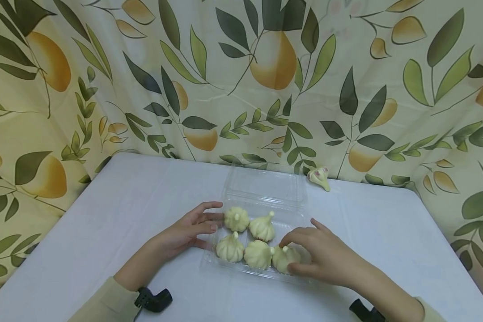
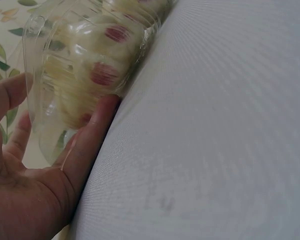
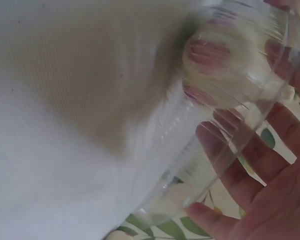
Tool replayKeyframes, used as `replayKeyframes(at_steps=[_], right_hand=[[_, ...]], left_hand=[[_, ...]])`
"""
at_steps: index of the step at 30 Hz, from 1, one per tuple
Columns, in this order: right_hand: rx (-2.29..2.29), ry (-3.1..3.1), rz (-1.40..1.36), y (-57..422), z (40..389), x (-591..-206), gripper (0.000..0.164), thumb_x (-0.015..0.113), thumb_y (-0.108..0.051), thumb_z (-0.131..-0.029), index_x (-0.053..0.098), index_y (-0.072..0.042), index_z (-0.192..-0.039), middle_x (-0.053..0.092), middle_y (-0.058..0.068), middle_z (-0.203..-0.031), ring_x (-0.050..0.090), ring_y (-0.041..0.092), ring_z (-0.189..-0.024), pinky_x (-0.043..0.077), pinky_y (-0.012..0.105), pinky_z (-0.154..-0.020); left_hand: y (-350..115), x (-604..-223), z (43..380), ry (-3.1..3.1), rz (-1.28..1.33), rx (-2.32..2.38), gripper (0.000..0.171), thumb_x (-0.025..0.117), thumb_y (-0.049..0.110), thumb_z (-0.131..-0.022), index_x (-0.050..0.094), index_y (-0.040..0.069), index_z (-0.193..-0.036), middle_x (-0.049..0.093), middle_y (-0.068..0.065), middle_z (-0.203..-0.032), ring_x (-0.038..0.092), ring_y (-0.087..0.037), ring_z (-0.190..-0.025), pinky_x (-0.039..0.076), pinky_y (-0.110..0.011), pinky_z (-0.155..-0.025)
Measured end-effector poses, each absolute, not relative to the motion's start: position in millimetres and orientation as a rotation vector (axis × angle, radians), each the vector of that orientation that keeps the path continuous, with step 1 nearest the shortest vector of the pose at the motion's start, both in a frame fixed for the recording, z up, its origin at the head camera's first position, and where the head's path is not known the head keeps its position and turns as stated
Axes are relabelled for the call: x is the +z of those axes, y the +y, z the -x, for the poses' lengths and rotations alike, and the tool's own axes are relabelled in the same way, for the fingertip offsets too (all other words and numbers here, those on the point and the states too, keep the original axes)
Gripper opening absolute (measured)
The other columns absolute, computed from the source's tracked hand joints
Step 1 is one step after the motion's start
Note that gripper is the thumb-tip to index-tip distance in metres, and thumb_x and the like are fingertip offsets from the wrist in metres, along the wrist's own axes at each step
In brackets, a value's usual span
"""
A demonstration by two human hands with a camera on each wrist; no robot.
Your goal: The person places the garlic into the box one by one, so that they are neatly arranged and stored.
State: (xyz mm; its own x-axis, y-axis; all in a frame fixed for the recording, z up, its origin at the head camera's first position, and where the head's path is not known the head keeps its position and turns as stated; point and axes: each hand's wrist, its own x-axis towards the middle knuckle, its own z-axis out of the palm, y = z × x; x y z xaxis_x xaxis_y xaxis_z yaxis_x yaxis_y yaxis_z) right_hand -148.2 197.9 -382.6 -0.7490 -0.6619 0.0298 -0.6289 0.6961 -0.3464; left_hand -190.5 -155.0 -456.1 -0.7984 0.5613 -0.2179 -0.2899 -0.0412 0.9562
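A clear plastic clamshell box point(image 1: 281, 218) lies on the table with its lid point(image 1: 265, 185) folded back. Several pale garlic bulbs point(image 1: 258, 254) sit in its tray, in two rows. My left hand point(image 1: 189, 228) rests against the tray's left side, fingers loosely extended; the left wrist view shows fingertips touching the plastic. At the front right, my right hand point(image 1: 318, 252) has its curved index finger and thumb around a garlic bulb point(image 1: 283, 258) standing in the tray. Through the clear wall, the right wrist view shows that bulb's reddish patches point(image 3: 208, 55) and my other fingers spread below it.
Behind the lid's right corner, one more garlic bulb point(image 1: 319, 178) with purplish marks lies near the table's back edge. A white cloth covers the table point(image 1: 153, 183). A fruit-and-leaf patterned curtain point(image 1: 241, 107) hangs behind.
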Motion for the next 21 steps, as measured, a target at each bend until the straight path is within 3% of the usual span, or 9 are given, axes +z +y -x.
replayKeyframes(at_steps=[4,10,21], right_hand=[[-0.568,2.800,1.099,203.3,148.1,-374.8,0.038,0.085,-0.027,-0.076,0.068,-0.028,-0.110,0.067,-0.020,-0.109,0.063,0.008,-0.107,0.034,0.067,-0.106],[-0.685,2.866,0.988,220.8,154.0,-364.0,0.046,0.085,-0.028,-0.078,0.064,-0.033,-0.118,0.065,-0.021,-0.117,0.065,0.014,-0.109,0.053,0.045,-0.092],[-0.890,3.012,0.847,248.2,184.3,-363.8,0.046,0.084,-0.026,-0.081,0.065,-0.016,-0.122,0.069,-0.002,-0.121,0.067,0.023,-0.107,0.053,0.052,-0.090]], left_hand=[[-155.0,-455.9,190.5,1.656,-0.289,1.899,0.063,0.056,0.011,-0.100,0.028,0.022,-0.155,0.035,-0.012,-0.157,0.036,-0.035,-0.141,0.055,-0.050,-0.088],[-155.0,-455.8,191.3,1.661,-0.290,1.891,0.064,0.057,0.013,-0.100,0.028,0.022,-0.155,0.036,-0.012,-0.156,0.037,-0.035,-0.140,0.055,-0.049,-0.088],[-154.2,-454.0,190.1,1.680,-0.271,1.881,0.064,0.057,0.012,-0.099,0.029,0.023,-0.155,0.036,-0.010,-0.156,0.038,-0.034,-0.140,0.055,-0.049,-0.089]])
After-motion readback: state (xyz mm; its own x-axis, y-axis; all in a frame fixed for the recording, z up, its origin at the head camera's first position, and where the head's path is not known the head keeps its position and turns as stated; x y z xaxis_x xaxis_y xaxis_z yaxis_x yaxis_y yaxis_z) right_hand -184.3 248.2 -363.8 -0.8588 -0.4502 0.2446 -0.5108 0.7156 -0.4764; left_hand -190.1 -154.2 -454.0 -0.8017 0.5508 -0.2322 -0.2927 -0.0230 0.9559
